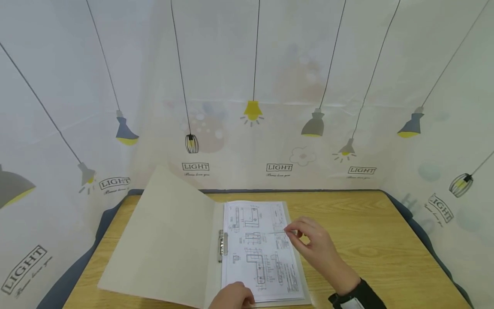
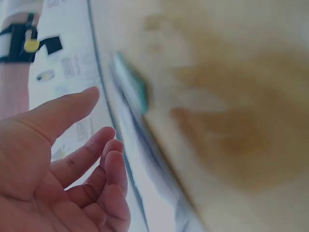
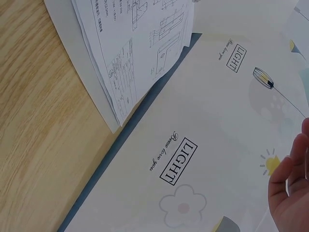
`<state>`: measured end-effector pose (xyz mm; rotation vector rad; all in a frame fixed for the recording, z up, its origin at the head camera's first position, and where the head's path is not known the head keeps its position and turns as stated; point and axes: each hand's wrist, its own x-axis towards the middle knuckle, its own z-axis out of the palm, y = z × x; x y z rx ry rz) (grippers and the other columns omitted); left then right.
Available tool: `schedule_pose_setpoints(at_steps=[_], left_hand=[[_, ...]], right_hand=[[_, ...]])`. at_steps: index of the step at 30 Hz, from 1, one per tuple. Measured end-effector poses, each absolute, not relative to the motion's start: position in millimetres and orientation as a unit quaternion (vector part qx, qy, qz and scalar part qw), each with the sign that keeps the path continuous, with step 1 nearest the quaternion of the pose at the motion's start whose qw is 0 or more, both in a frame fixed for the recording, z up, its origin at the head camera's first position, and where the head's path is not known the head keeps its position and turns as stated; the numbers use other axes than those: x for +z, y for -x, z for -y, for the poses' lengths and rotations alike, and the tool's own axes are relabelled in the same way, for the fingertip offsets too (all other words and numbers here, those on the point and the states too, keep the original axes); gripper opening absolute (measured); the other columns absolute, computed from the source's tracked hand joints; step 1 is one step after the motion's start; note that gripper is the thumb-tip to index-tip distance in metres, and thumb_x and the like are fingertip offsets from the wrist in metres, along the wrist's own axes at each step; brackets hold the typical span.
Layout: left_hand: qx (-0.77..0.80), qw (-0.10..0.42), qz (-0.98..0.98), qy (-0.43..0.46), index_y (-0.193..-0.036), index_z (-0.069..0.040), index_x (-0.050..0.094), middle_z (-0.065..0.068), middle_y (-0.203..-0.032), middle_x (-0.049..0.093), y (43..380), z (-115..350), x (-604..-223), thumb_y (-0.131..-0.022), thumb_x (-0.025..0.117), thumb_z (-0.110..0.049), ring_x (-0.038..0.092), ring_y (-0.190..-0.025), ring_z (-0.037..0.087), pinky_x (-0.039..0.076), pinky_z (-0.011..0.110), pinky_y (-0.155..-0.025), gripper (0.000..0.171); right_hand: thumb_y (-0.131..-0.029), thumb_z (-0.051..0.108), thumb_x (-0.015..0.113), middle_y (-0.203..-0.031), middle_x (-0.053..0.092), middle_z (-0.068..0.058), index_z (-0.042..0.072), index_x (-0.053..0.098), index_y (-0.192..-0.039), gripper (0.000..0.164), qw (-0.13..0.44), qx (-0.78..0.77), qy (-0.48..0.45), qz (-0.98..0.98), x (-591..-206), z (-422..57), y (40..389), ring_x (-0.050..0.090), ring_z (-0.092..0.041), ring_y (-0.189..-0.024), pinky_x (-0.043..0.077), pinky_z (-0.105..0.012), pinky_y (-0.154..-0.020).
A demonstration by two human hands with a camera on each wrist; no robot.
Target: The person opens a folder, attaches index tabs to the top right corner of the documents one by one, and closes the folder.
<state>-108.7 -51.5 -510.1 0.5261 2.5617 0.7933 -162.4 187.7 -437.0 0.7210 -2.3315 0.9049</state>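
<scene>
An open folder (image 1: pixel 166 240) lies on the table, its pale cover turned to the left. Printed sheets with technical drawings (image 1: pixel 247 219) sit in its right half, by a metal clip (image 1: pixel 222 245) at the spine. Over the right side of the sheets, my right hand (image 1: pixel 314 244) pinches a thin pale sliver between thumb and forefinger; its kind cannot be made out. The right wrist view shows only part of this hand (image 3: pixel 292 186) at its right edge. My left hand (image 1: pixel 233 296) is at the sheets' lower edge, thumb and loosely bent fingers apart (image 2: pixel 72 169).
The wooden table (image 1: pixel 355 231) has a dark blue edge (image 1: pixel 289 190) along the back and sides. Behind it hangs a pale cloth backdrop (image 1: pixel 231 64) printed with lamps. A black band (image 1: pixel 356 296) is around the right wrist.
</scene>
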Motion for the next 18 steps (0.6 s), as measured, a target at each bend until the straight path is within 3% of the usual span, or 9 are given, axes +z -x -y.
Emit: schedule_pose_setpoints(at_steps=[8, 14, 18], left_hand=[[0.282, 0.129, -0.932, -0.190, -0.094, -0.016, 0.067, -0.007, -0.082, 0.055, 123, 56, -477, -0.076, 0.077, -0.037, 0.049, -0.070, 0.007, 0.044, 0.026, -0.064, 0.030], [0.219, 0.097, -0.954, -0.180, -0.115, -0.014, 0.061, 0.003, -0.106, 0.059, 142, 49, -457, -0.072, 0.078, -0.046, 0.055, -0.091, 0.019, 0.050, 0.037, -0.076, 0.057], [0.210, 0.073, -0.960, -0.171, -0.120, -0.013, 0.059, 0.008, -0.113, 0.060, 159, 46, -453, -0.071, 0.080, -0.044, 0.057, -0.099, 0.026, 0.050, 0.043, -0.081, 0.061]], right_hand=[[-0.077, 0.002, 0.075, -0.088, 0.062, 0.013, 0.017, 0.068, -0.089, 0.021, 0.266, 0.336, -0.262, 0.865, -434, -186, 162, 0.050, -0.001, -0.073, 0.045, -0.016, -0.061], [-0.078, 0.003, 0.075, -0.089, 0.062, 0.013, 0.019, 0.067, -0.089, 0.022, 0.266, 0.337, -0.264, 0.864, -433, -186, 163, 0.050, 0.000, -0.074, 0.044, -0.015, -0.063], [-0.080, 0.004, 0.073, -0.089, 0.063, 0.012, 0.018, 0.067, -0.090, 0.018, 0.260, 0.336, -0.266, 0.865, -432, -186, 163, 0.051, 0.000, -0.075, 0.045, -0.015, -0.065]])
